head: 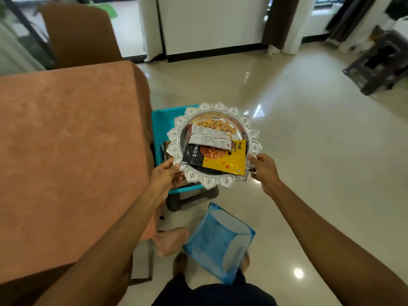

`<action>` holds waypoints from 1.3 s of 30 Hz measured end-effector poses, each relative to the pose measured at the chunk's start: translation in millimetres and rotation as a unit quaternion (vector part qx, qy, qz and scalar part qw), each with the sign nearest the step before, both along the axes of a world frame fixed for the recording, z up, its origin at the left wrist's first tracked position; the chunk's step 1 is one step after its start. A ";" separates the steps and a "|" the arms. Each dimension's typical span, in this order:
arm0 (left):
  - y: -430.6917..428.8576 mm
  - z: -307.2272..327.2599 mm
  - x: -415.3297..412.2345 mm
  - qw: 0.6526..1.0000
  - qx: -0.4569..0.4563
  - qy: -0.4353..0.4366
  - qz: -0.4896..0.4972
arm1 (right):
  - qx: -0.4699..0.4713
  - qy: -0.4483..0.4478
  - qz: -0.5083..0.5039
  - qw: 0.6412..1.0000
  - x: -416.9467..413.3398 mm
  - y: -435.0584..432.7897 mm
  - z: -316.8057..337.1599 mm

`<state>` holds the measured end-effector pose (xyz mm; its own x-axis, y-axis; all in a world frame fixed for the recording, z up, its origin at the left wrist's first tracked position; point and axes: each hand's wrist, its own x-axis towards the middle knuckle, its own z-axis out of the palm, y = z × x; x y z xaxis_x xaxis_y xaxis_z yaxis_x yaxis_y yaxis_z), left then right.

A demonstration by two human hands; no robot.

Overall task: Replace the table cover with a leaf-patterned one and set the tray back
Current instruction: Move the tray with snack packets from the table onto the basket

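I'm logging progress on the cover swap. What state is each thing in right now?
Silver tray: held off the table over the blue stool, gripped at its rim by both hands.
Left hand: closed on the tray's near-left rim.
Right hand: closed on the near-right rim.
Snack packets: lying flat in the tray.
Table cover: plain brown, on the table.
Blue stool: upright beneath the tray.

left hand [164,173] gripping | right hand [263,167] gripping | arms extended
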<state>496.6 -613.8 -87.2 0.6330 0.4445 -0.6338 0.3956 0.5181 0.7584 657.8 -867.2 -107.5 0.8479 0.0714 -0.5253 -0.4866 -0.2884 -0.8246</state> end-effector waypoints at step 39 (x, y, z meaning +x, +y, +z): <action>164.4 -185.6 175.2 0.968 -0.036 0.139 0.205 | -0.099 0.031 0.107 0.989 178.1 237.7 -161.8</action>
